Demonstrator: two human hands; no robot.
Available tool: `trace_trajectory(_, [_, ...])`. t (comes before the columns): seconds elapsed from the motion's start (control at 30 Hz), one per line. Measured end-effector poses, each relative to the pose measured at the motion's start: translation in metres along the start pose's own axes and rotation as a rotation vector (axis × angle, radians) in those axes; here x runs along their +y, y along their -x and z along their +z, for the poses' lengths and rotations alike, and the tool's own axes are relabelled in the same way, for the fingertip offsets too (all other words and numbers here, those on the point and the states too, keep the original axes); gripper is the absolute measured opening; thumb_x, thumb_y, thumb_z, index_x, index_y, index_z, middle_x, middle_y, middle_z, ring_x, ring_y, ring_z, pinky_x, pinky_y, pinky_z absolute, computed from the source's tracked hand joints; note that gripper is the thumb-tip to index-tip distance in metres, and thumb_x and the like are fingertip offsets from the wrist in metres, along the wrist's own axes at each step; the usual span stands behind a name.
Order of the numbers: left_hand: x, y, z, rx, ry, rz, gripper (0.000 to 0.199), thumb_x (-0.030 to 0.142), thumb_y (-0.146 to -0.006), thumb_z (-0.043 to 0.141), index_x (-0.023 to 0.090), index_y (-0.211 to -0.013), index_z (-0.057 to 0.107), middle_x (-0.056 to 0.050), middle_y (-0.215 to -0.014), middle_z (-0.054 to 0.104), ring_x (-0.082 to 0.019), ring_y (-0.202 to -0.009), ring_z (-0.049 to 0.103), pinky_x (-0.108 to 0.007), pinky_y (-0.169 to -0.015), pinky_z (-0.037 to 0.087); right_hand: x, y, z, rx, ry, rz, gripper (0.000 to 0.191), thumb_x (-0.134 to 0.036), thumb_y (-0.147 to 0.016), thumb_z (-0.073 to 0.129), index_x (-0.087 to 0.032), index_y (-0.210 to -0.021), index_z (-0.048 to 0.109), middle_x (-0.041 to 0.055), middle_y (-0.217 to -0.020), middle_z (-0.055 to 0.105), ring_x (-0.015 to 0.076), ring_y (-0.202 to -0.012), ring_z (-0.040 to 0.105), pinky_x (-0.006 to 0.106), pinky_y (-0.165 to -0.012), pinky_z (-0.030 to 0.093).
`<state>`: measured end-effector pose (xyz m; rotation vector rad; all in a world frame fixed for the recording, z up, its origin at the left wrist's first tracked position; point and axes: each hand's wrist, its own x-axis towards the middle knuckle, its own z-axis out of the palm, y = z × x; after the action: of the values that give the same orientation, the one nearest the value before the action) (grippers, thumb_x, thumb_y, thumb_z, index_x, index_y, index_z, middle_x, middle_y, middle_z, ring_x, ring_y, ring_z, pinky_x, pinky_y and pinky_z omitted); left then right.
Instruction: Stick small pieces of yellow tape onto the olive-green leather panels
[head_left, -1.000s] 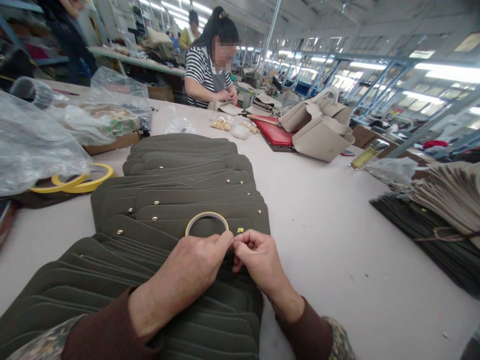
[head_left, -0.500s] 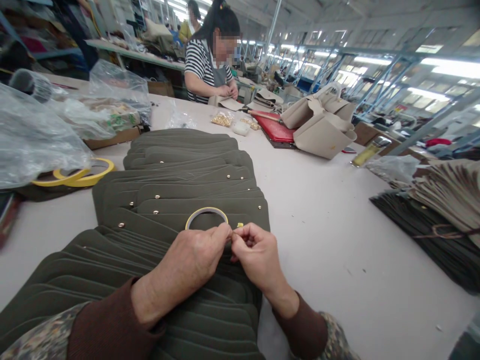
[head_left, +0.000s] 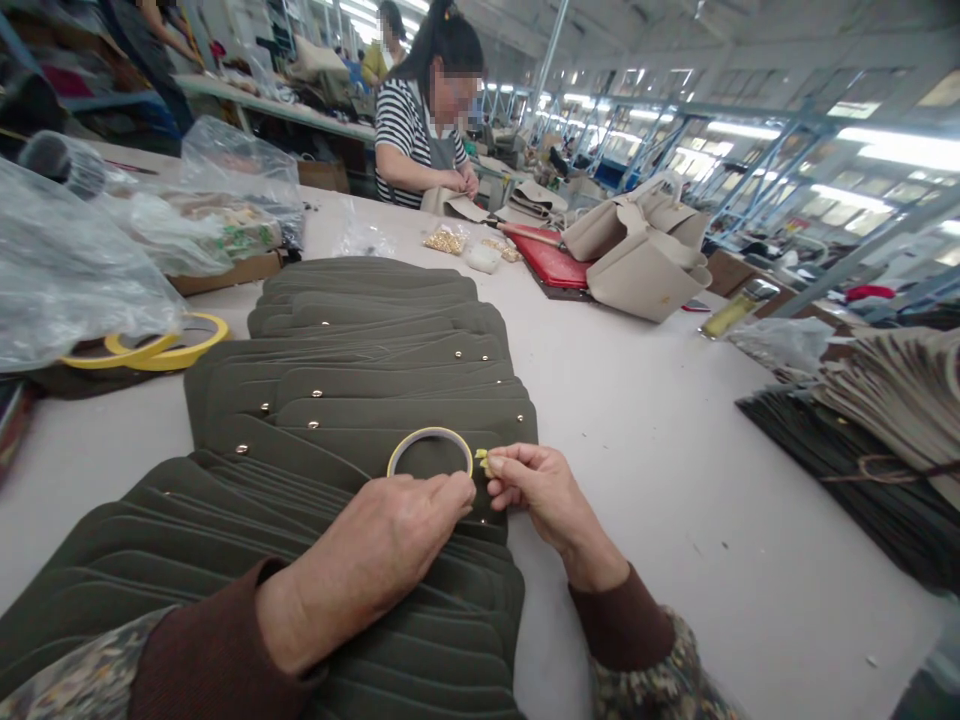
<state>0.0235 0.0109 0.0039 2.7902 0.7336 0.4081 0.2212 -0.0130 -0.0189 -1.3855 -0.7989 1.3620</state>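
Note:
My left hand (head_left: 397,535) is closed on a roll of yellow tape (head_left: 429,434), whose ring stands up beyond the fingers. Just to its right, my right hand (head_left: 534,487) pinches a small piece of yellow tape (head_left: 482,460) between thumb and fingertips. The two hands are slightly apart. Beneath them lie overlapping dark green pieces (head_left: 360,409) with rounded ends, several of them bearing small gold studs (head_left: 316,394).
More yellow tape rolls (head_left: 191,350) lie left beside plastic bags (head_left: 67,260). Beige bags (head_left: 645,262) rest by a red object (head_left: 551,262). Bundled dark and beige pieces (head_left: 892,430) lie right. A person in stripes (head_left: 409,140) works across the table.
My right hand has moved right, away from my left, with the small piece of tape. The roll has shifted slightly right and toward me.

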Motion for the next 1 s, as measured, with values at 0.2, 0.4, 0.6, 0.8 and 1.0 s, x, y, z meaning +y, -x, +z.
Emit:
trace_trajectory(0.2, [0.000, 0.007, -0.015, -0.107, 0.080, 0.070, 0.016, 0.017, -0.093, 0.042, 0.023, -0.079, 0.045, 0.005, -0.066, 0.058, -0.013, -0.053, 0.053, -0.028, -0.051, 0.031, 0.005, 0.018, -0.023, -0.067, 0.088, 0.114, 0.028, -0.036, -0.064, 0.079, -0.012, -0.074, 0.069, -0.0010, -0.054, 0.065, 0.0075, -0.041, 0.057, 0.017, -0.042, 0.049])
trace_trajectory(0.4, [-0.001, 0.006, -0.016, -0.204, 0.132, 0.067, 0.013, 0.016, -0.093, 0.042, 0.024, -0.083, 0.044, 0.005, -0.070, 0.061, -0.013, -0.056, 0.056, -0.027, -0.052, 0.031, 0.012, 0.028, -0.016, -0.110, 0.330, 0.177, 0.011, -0.024, -0.070, 0.069, -0.014, -0.071, 0.068, -0.0038, -0.049, 0.061, 0.0054, -0.037, 0.051, 0.014, -0.039, 0.043])
trace_trajectory(0.6, [0.000, 0.006, -0.015, -0.206, 0.146, 0.047, 0.011, 0.019, -0.094, 0.043, 0.024, -0.084, 0.043, 0.005, -0.070, 0.061, -0.014, -0.057, 0.057, -0.027, -0.052, 0.030, 0.016, 0.030, -0.004, -0.071, 0.661, -0.063, 0.013, -0.011, -0.073, 0.058, -0.016, -0.068, 0.069, -0.0015, -0.056, 0.065, 0.0094, -0.047, 0.056, 0.017, -0.044, 0.039])
trace_trajectory(0.8, [0.000, 0.004, -0.016, -0.214, 0.136, 0.026, 0.011, 0.019, -0.094, 0.043, 0.024, -0.084, 0.043, 0.005, -0.071, 0.062, -0.014, -0.057, 0.057, -0.028, -0.051, 0.032, 0.016, 0.030, -0.002, -0.032, 0.896, -0.206, 0.009, -0.010, -0.074, 0.060, -0.017, -0.074, 0.066, -0.0007, -0.055, 0.064, 0.0133, -0.051, 0.060, 0.022, -0.051, 0.042])
trace_trajectory(1.0, [0.000, 0.005, -0.014, -0.178, 0.121, 0.033, 0.012, 0.020, -0.094, 0.042, 0.023, -0.083, 0.044, 0.005, -0.069, 0.061, -0.015, -0.056, 0.057, -0.028, -0.051, 0.032, 0.017, 0.037, -0.022, -0.059, 0.593, -0.031, 0.011, -0.027, -0.085, 0.058, -0.017, -0.088, 0.062, -0.0018, -0.059, 0.064, 0.0126, -0.048, 0.060, 0.021, -0.046, 0.046])
